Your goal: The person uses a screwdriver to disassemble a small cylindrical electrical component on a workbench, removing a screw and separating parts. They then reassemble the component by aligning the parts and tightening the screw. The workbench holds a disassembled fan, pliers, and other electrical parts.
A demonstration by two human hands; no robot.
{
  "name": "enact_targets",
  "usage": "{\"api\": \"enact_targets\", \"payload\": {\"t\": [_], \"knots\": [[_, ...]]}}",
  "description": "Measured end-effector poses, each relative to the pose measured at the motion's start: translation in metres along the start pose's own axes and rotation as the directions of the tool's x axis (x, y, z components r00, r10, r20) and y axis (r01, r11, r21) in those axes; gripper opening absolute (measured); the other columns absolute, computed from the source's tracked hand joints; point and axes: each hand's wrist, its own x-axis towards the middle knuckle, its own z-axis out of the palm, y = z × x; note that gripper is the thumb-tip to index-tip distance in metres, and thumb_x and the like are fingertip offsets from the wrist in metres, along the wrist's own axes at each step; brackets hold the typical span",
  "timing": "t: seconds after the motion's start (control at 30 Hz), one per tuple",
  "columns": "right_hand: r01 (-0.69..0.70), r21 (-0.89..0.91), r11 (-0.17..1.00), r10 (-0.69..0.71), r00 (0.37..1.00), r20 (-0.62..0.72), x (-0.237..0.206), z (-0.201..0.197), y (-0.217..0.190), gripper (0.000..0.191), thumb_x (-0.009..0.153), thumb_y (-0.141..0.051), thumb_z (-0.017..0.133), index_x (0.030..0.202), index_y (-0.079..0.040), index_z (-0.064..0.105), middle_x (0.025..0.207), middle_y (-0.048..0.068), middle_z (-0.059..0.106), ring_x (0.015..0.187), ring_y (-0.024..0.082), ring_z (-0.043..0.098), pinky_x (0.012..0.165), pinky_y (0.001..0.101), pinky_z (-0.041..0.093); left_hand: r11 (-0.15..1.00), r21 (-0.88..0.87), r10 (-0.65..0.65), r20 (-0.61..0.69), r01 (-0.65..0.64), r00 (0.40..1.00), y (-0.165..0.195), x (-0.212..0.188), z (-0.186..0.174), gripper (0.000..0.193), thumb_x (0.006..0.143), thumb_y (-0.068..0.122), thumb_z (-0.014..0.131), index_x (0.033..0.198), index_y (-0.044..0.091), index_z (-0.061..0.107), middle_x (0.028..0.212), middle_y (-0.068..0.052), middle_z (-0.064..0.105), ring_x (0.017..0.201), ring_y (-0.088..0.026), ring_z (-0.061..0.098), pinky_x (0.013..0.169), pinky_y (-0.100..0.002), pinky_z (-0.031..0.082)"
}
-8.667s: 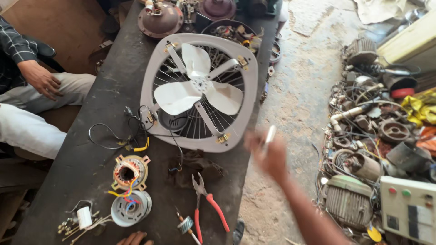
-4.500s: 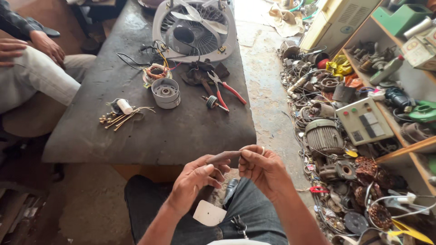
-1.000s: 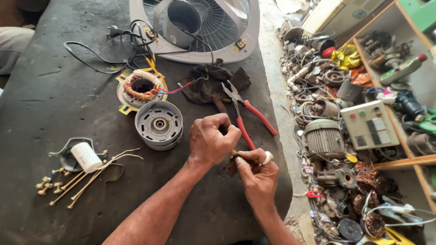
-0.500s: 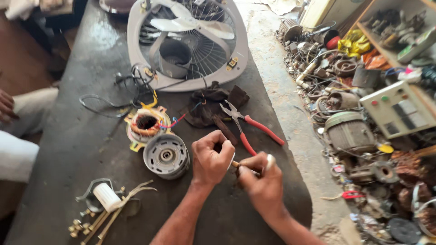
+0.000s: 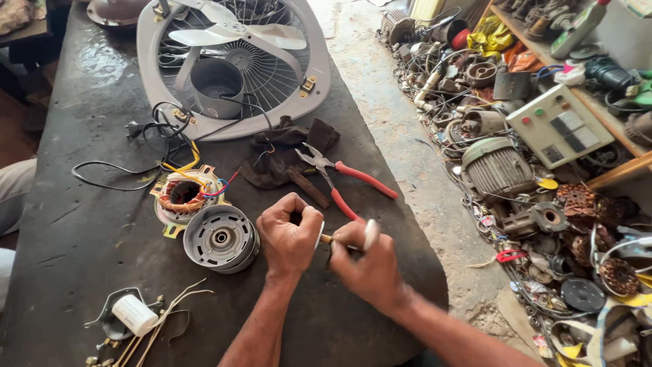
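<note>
Shaft | pinched between left hand | right hand

dark workbench bearing fan, pliers

Just beyond the hands, the red-handled steel pliers are showing glossy plastic grips, lying against a crumpled dark brown matt cloth. Left of them, the round grey metal motor cover is gleaming smoothly on the rough, dull dark tabletop.

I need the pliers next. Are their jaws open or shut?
Slightly open. The pliers lie flat on the table, red handles spread apart, the tips resting on a dark cloth with a small gap between them.
</note>
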Motion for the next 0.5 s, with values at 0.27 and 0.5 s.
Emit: {"api": "enact_targets", "payload": {"t": [0.27,0.5], "knots": [[0.222,0.0,0.975,-0.222,0.975,0.016,-0.0005,0.003,0.0071,0.009,0.094,-0.008,0.064,0.093,-0.006,0.056,0.082,0.011,0.068,0.062,0.019,0.064,0.058,0.0297,0.053,0.999,-0.053,-0.001,-0.002,0.001,1.0,-0.0016,0.0024,-0.0038,0.024,0.08,0.011,0.064,0.061,0.002,0.053,0.05,0.005,0.045,0.05,-0.001,0.041,0.044,-0.027,0.034],[-0.003,0.065,0.998,0.004,1.0,-0.015,-0.0018,0.0083,0.0025,0.008,0.096,-0.003,0.063,0.093,-0.003,0.056,0.076,0.012,0.068,0.06,0.017,0.064,0.054,0.0305,0.051,1.0,0.015,-0.011,-0.037,0.012,0.999,0.0027,0.006,-0.006,0.023,0.079,0.013,0.067,0.062,0.001,0.056,0.048,0.003,0.05,0.048,-0.002,0.044,0.045,-0.028,0.037]]}}
